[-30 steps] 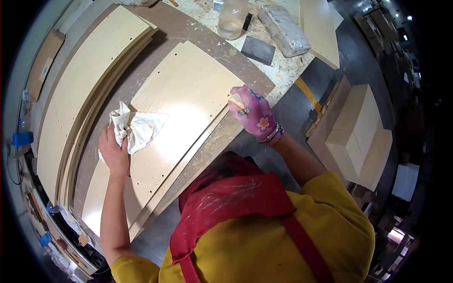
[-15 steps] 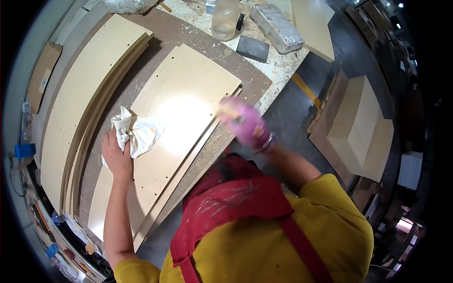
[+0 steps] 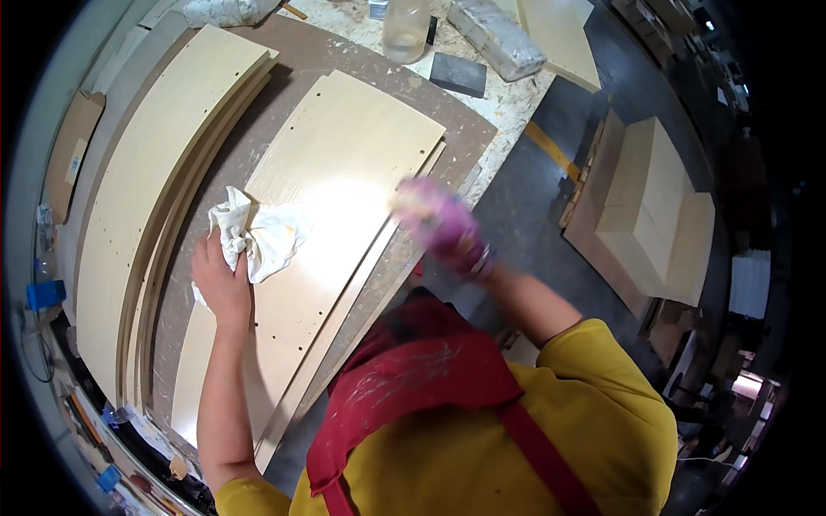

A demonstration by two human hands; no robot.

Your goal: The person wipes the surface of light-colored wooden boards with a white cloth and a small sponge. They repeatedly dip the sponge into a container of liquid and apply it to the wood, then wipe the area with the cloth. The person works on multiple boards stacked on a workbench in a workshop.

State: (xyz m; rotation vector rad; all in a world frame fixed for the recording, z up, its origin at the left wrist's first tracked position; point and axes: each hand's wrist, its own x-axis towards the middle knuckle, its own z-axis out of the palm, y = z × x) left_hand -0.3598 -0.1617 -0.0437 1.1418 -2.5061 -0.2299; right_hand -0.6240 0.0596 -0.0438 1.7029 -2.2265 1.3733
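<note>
A pale wooden panel (image 3: pixel 361 120) with small dark holes lies across the workbench, on top of another panel whose edge shows beneath. My bare left hand (image 3: pixel 222 279) rests at its left side with the fingers closed on a crumpled white rag (image 3: pixel 274 242), which spreads over the panel. At the panel's near right edge is my right hand (image 3: pixel 440 225), in a pink and purple glove. Motion smears its fingers; a tan patch shows at their tips, and I cannot make out whether it is something held.
Curved wooden panels (image 3: pixel 163 129) stand stacked at the left. A dark grey block (image 3: pixel 458 74), a clear plastic bottle (image 3: pixel 404 33) and a plastic-wrapped bundle (image 3: pixel 496 41) sit at the back of the bench. Beyond its right edge, a large cardboard piece (image 3: pixel 641 206) is on the floor side.
My gloved right hand has shifted slightly left along the panel's edge and stays blurred. My left hand keeps the rag at about the same spot. The whole view has tilted a little.
</note>
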